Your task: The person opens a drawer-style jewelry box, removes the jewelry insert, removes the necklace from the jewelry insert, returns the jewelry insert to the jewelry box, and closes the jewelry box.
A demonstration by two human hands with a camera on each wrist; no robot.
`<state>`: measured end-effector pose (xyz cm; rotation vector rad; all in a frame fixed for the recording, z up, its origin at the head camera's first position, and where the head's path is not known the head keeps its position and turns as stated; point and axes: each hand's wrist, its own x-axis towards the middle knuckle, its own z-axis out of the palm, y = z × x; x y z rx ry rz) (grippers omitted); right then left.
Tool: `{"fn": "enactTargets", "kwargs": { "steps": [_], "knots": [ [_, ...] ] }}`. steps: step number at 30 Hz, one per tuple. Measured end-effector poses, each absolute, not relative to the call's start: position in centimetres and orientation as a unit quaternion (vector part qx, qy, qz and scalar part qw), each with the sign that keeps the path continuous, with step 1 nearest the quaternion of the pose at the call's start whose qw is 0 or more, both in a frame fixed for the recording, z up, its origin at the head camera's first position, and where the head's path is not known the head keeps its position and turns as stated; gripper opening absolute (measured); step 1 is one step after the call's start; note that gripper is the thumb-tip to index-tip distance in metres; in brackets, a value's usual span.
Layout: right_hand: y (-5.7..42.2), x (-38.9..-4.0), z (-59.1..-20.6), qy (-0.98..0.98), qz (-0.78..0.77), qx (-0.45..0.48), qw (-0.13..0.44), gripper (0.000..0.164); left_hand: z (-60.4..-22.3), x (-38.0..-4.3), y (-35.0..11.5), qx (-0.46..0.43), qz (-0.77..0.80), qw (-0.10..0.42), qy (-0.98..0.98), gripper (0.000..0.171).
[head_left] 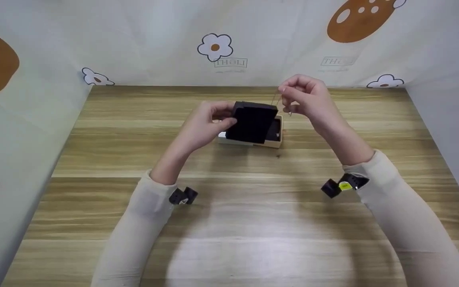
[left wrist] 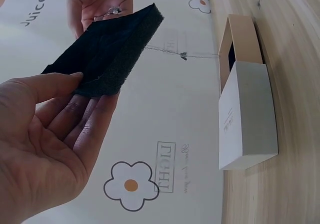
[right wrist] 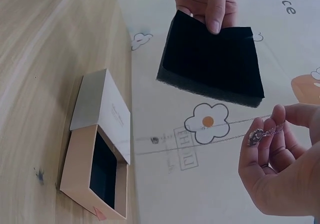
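My left hand point(head_left: 203, 129) pinches a black foam pad point(head_left: 251, 123) between thumb and fingers, tilted above a small box. The pad's velvety face and grey foam edge show in the right wrist view. To the right, my raised right hand point(head_left: 311, 97) holds a thin silver necklace point(right wrist: 256, 136), its sparkling pendant resting against the fingers. The chain stretches away from that hand in two fine strands. Below the pad lies the box, with a white sleeve point(left wrist: 257, 116) and a tan drawer point(right wrist: 77, 166) pulled partly out. Dark lining point(right wrist: 102, 169) shows inside the drawer.
The box rests on a wood-grain table point(head_left: 253, 223) near its back edge. Behind it hangs a pale sheet point(head_left: 153, 48) printed with flowers and lettering. A small dark mark point(head_left: 278, 156) shows on the table in front of the box.
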<state>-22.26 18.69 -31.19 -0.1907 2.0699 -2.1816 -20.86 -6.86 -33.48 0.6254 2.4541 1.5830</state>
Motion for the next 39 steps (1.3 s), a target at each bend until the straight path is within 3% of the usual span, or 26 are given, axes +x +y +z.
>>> {"fn": "enactTargets", "kwargs": {
  "steps": [23,39],
  "knots": [
    [22.7,-22.5,-29.4,0.549,-0.826,-0.021,0.125,0.015,-34.0,-21.2,-6.6,0.22,0.529,0.077,0.816,0.026],
    [27.4,-24.1,-29.1,0.531,-0.841,0.045,0.095,0.011,-34.2,-21.3,-6.2,0.217,0.531,0.082,0.815,0.026]
  ]
}}
